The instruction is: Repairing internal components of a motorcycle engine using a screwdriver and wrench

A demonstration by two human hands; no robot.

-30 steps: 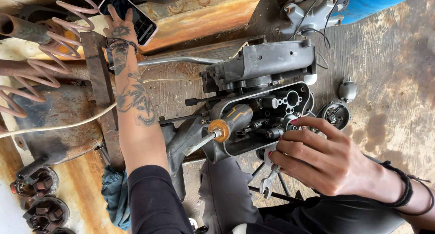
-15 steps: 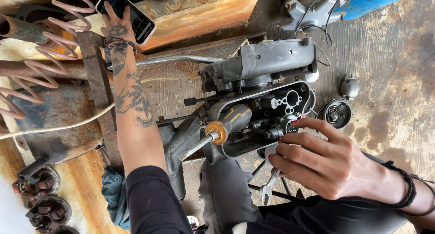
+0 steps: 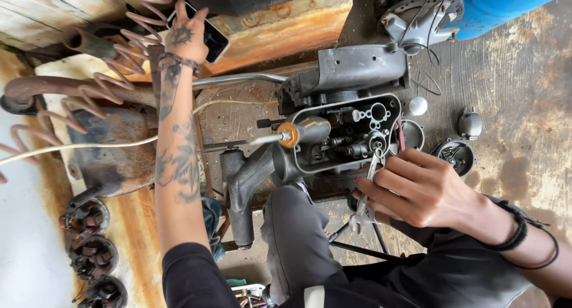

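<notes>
My left hand [image 3: 187,35] stretches far up and lies on a black phone [image 3: 210,38] that rests on an orange wooden block [image 3: 286,23]. My right hand [image 3: 420,189] grips a slim metal tool [image 3: 367,189] whose tip points into the open grey engine casing [image 3: 348,126]. A screwdriver with an orange-and-grey handle [image 3: 298,132] lies across the casing's left side. The casing sits just beyond my knee [image 3: 292,224].
Rusty pipes with coiled springs [image 3: 89,87] lie at the left. Several dark round parts [image 3: 89,248] are stacked at the lower left. Small round covers [image 3: 462,147] and a white knob [image 3: 418,106] rest on the stained floor at the right. A blue drum [image 3: 506,4] stands at the top right.
My right hand has taken up the slim metal tool and holds it at the casing's right end. My left hand stays on the phone.
</notes>
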